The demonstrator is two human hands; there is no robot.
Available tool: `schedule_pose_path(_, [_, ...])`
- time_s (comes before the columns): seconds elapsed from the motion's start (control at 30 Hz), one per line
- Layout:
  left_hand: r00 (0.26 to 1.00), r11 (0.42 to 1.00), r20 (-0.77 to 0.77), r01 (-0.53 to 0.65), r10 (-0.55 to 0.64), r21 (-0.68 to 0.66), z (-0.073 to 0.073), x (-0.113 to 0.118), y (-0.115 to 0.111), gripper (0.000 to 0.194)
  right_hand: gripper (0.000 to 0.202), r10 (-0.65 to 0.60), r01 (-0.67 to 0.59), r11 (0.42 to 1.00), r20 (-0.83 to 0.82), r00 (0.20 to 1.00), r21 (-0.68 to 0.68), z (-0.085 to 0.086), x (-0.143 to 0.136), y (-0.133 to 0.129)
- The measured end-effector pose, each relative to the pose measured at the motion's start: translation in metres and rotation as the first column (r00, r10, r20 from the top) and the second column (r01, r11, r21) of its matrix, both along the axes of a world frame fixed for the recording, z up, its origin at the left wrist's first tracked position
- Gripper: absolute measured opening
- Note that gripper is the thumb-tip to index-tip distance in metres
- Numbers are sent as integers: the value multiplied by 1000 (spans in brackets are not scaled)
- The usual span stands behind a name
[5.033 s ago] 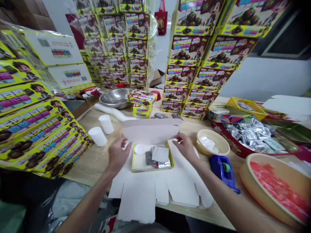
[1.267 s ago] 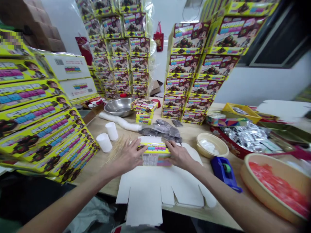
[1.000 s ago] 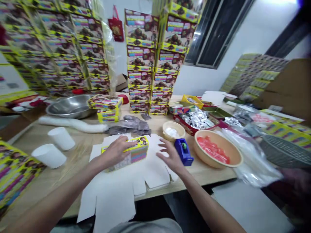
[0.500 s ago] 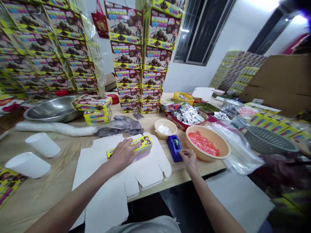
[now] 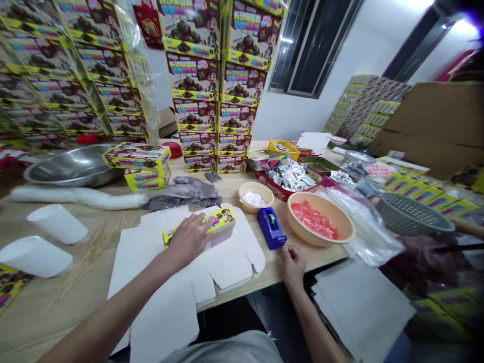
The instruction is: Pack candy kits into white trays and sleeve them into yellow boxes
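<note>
My left hand [image 5: 190,235] is closed over a small yellow printed carton [image 5: 223,225], which lies on a stack of flat white cardboard blanks [image 5: 162,292]. Right of it stands a blue tape dispenser [image 5: 269,229] with a small green roll in it. My right hand [image 5: 293,262] is at the dispenser's front end, thumb and fingers pinched together on the tape; the strip itself hardly shows. Close to that hand is a cream bowl [image 5: 350,237] of red wrapped pieces. A smaller bowl [image 5: 245,204] with white contents sits behind the dispenser.
Stacked printed cartons [image 5: 194,113] rise at the back. A steel basin [image 5: 71,169], two white paper cups [image 5: 56,223] and thin sticks [image 5: 91,257] are on the left. Right are a red tray [image 5: 270,187] of foil packets, plastic bags [image 5: 363,232] and a green basket [image 5: 412,214].
My right hand has moved slightly down and toward me, staying at the dispenser's front end. My left hand stays on the carton. The view has shifted a little.
</note>
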State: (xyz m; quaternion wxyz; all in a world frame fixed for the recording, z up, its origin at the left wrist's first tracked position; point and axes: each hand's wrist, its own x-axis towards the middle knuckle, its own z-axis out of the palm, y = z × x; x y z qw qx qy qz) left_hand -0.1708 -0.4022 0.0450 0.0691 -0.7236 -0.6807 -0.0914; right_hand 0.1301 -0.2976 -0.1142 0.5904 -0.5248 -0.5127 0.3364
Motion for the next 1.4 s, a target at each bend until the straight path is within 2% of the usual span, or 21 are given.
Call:
schedule_pose_path(0.1, [1000,1000,-7,-3,4,14,0,8,-5,37,29,170,-191,977,-203,964,-91,34,-38,-24])
schedule_pose_path(0.2, [1000,999,-24,-12,13,44,-3,18,-11,37,29,374,-455,874,-361,854,-170,79,-95,-51])
schedule_pose_path(0.3, [998,998,-66,-18,22,64,-5,23,-17,35,31,464,-561,813,-408,786,-156,104,-141,-64])
schedule_pose_path(0.4, [996,999,-93,-13,18,48,-4,24,-19,35,37,483,-553,818,-334,810,-157,104,-159,-63])
schedule_pose_path(0.47, [995,999,-96,-15,18,33,-3,22,-17,38,38,514,-591,786,-341,787,-179,100,-158,-59])
schedule_pose_path(0.57, [993,997,-86,-77,79,29,0,20,-6,50,32,554,-695,685,-463,692,-218,101,-156,-54])
schedule_pose_path(0.63, [985,988,-80,-152,152,2,0,19,6,56,32,534,-721,651,-533,656,-236,107,-159,-51])
schedule_pose_path(0.7, [975,978,-91,-205,201,-40,0,18,16,54,33,492,-743,613,-604,626,-270,112,-163,-49])
schedule_pose_path(0.8, [968,971,-123,-229,220,-65,0,15,26,48,35,486,-814,477,-673,558,-330,111,-152,-48])
schedule_pose_path(0.83, [966,970,-130,-233,224,-66,0,14,28,47,37,521,-803,484,-622,585,-349,108,-141,-46])
schedule_pose_path(0.87, [965,970,-135,-233,223,-68,0,13,28,47,40,557,-755,546,-516,651,-363,104,-126,-44])
schedule_pose_path(0.9, [967,972,-140,-226,215,-69,0,12,27,47,43,562,-675,645,-376,737,-359,98,-108,-40])
schedule_pose_path(0.97, [974,984,-154,-175,166,-45,0,11,23,47,44,431,-441,855,-100,897,-272,86,-66,-24])
schedule_pose_path(1.03, [982,997,-175,-75,75,7,-1,11,18,48,40,247,-231,958,77,966,-171,73,-25,0])
schedule_pose_path(1.07, [982,999,-185,-19,24,29,-1,10,16,50,38,185,-162,978,193,964,-129,66,-9,13])
schedule_pose_path(1.1, [982,999,-189,30,-21,43,-1,10,14,50,36,172,-145,983,295,940,-111,60,4,26])
schedule_pose_path(1.17, [983,995,-165,91,-83,45,0,5,10,47,35,224,-187,974,453,863,-125,50,18,46])
schedule_pose_path(1.2, [986,994,-141,98,-92,42,1,1,8,43,34,265,-220,964,479,837,-149,46,20,53])
schedule_pose_path(1.23, [990,995,-114,91,-86,40,2,-4,6,39,33,284,-237,959,484,828,-158,43,19,57])
schedule_pose_path(1.3, [997,998,-62,38,-35,44,4,-17,0,37,30,243,-207,970,452,858,-129,39,14,59])
schedule_pose_path(1.4, [995,995,48,-92,90,39,2,-37,-14,44,32,165,-142,984,245,955,-112,35,6,50])
